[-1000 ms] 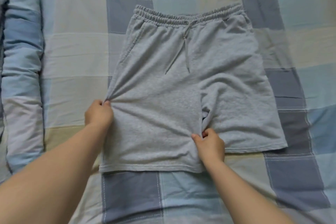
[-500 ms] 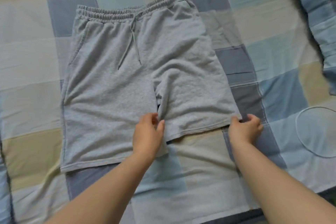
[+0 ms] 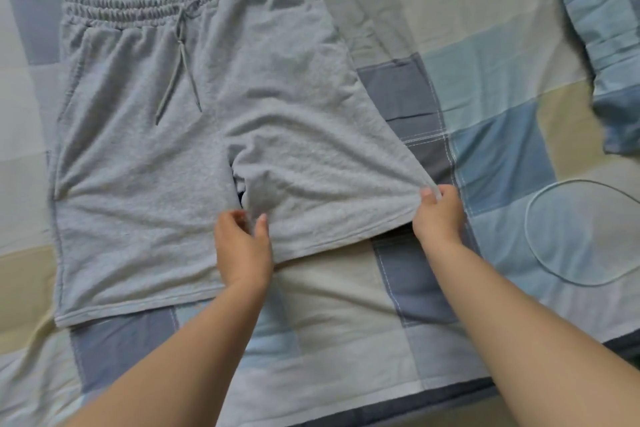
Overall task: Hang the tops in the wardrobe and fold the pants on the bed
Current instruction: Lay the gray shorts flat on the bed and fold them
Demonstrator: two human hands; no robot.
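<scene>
Grey sweat shorts [image 3: 145, 163] with an elastic waistband and a drawstring lie spread flat on the bed [image 3: 346, 305], waistband away from me. My left hand [image 3: 242, 250] pinches the inner edge of the right leg near the crotch. My right hand [image 3: 438, 215] pinches the outer hem corner of that same leg and lifts it a little off the cover. The left leg lies flat and untouched.
A checked blue, grey and cream cover lies over the bed. A matching pillow [image 3: 609, 28] is at the upper right. A thin white ring-shaped loop [image 3: 588, 232] rests on the cover at the right. The bed's near edge [image 3: 450, 395] runs along the lower right.
Both hands left the left leg and moved right to the right leg. My right hand now grips its outer hem corner and pulls it outward; my view shifted right.
</scene>
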